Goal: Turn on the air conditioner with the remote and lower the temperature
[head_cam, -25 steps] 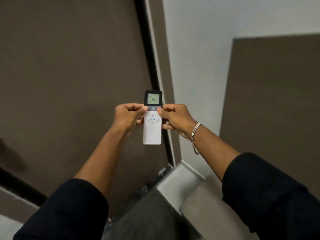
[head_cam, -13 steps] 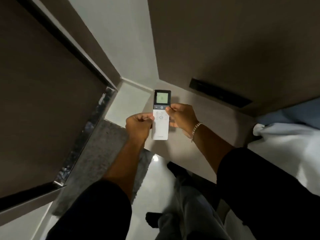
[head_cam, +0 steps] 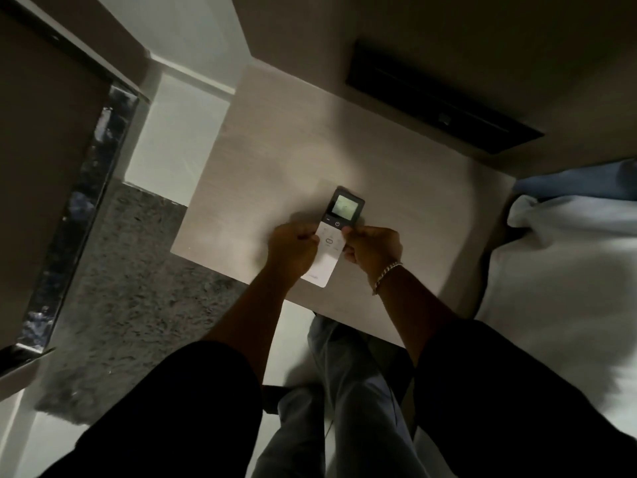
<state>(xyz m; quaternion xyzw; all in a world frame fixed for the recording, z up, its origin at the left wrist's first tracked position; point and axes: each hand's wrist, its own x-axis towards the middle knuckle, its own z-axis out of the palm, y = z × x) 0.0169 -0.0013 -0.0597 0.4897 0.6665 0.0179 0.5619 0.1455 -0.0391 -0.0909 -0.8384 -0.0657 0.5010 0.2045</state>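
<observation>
A slim white remote [head_cam: 331, 238] with a dark top and a lit greenish screen is held low over a pale bedside table [head_cam: 282, 160], tilted slightly to the right. My left hand [head_cam: 293, 251] grips its left edge and my right hand [head_cam: 374, 248], with a chain bracelet at the wrist, grips its right edge, thumb near the power button. The screen's digits are blurred. No air conditioner is in view.
A black slot panel [head_cam: 441, 108] sits in the wall behind the table. A bed with white bedding [head_cam: 565, 277] and a blue pillow [head_cam: 579, 181] lies to the right. A grey shaggy rug [head_cam: 138, 277] and a dark-framed panel [head_cam: 82, 201] are to the left. My legs stand below.
The view has swung from the wall down to the bedside table. Both hands have lowered the remote toward the tabletop, still holding it by its sides.
</observation>
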